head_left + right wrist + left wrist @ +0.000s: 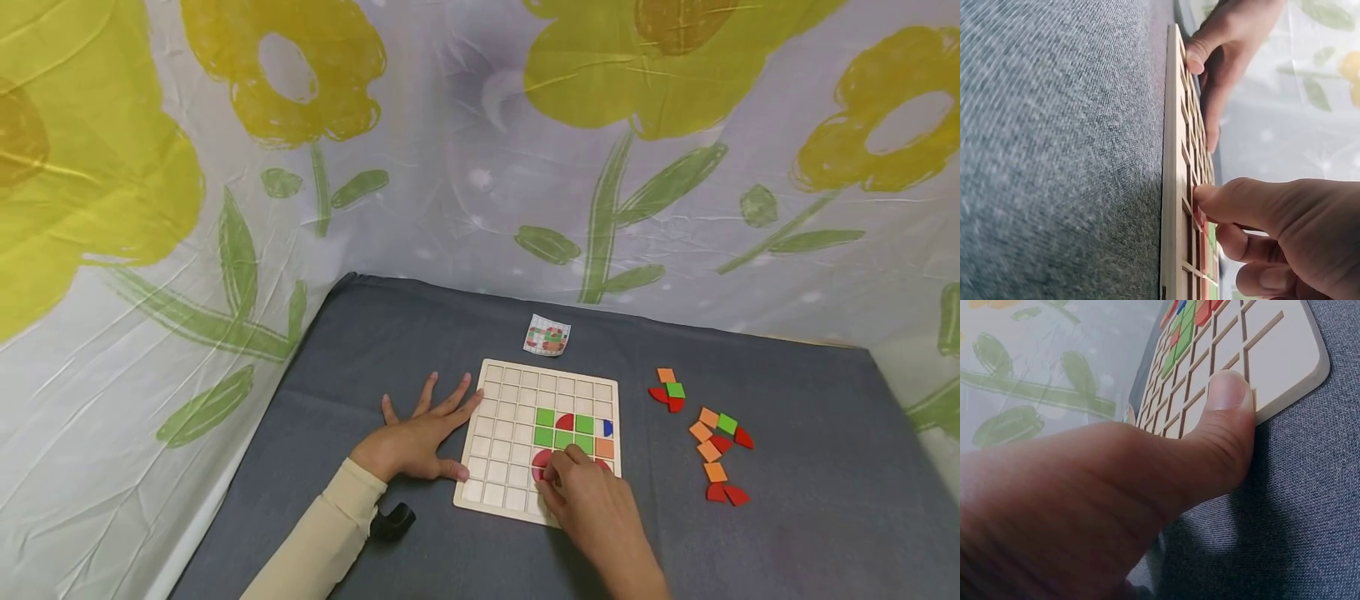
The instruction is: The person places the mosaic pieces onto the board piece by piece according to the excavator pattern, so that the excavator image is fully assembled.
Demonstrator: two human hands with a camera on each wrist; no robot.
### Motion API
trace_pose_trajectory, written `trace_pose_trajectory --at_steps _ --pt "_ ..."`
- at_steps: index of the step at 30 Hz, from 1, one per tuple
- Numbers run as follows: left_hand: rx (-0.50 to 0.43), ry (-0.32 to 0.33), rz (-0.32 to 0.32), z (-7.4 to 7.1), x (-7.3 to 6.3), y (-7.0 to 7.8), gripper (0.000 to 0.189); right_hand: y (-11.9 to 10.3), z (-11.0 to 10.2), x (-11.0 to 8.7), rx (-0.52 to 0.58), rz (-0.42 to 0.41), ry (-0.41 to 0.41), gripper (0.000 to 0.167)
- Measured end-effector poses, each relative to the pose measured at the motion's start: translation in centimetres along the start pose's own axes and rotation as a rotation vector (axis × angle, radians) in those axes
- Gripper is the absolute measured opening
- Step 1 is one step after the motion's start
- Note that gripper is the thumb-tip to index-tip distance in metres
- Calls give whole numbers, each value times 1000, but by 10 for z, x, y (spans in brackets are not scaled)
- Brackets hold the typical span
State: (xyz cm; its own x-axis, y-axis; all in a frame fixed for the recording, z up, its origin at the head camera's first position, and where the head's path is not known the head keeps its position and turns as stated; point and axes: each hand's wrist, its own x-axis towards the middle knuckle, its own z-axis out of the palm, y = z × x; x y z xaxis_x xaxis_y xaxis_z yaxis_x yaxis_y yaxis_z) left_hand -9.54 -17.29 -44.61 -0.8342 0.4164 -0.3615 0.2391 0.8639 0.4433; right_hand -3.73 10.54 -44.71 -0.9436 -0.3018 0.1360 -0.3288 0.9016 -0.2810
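Observation:
A wooden grid board (504,432) lies on the dark cloth, with green squares (545,417), red rounded pieces (565,422), an orange square (604,448) and a blue piece (607,428) in its right-hand cells. My left hand (412,443) spreads its fingers along the board's left side, and the thumb (1229,403) rests on the rim near the front corner. Over the front right cells, my right hand (600,504) pinches a red rounded piece (1197,203) between thumb and fingers, down at the grid. Part of the board's front right is hidden behind this hand.
Loose orange squares (708,451), green squares (727,423) and red rounded pieces (737,496) lie right of the board. Behind it is a small printed pattern card (547,335). A black object (393,522) sits by my left wrist. A flowered curtain (450,167) hangs behind.

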Motion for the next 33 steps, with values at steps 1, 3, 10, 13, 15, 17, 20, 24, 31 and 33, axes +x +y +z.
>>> trace_pose_trajectory --at_steps 1,3,10,13,15,17,20,24,31,33 --pt "-1 -2 0 0 0 0 114 1 0 0 2 -2 1 23" --pt "-8 -7 1 0 1 0 114 2 0 0 6 -6 -2 23" --pt "-4 -16 -6 0 -1 1 114 10 -3 -1 79 1 11 18" --pt "-14 -17 -4 -1 -2 1 114 15 -9 0 110 37 1 14" --pt "-20 -17 -2 -1 -2 1 114 19 -12 1 124 75 -20 13" --pt "-23 -18 0 -1 -2 1 114 24 -16 2 134 113 -40 14" --pt "-23 -20 -3 -1 -2 0 115 34 -22 2 145 161 -63 16" --pt "-19 -21 -6 -1 -2 0 115 50 -30 1 151 209 -68 14" --pt "-19 -12 2 -2 -1 0 114 83 -42 -4 99 316 -65 18" --pt "-20 -10 3 -3 -1 1 114 93 -47 -6 80 357 -74 21"
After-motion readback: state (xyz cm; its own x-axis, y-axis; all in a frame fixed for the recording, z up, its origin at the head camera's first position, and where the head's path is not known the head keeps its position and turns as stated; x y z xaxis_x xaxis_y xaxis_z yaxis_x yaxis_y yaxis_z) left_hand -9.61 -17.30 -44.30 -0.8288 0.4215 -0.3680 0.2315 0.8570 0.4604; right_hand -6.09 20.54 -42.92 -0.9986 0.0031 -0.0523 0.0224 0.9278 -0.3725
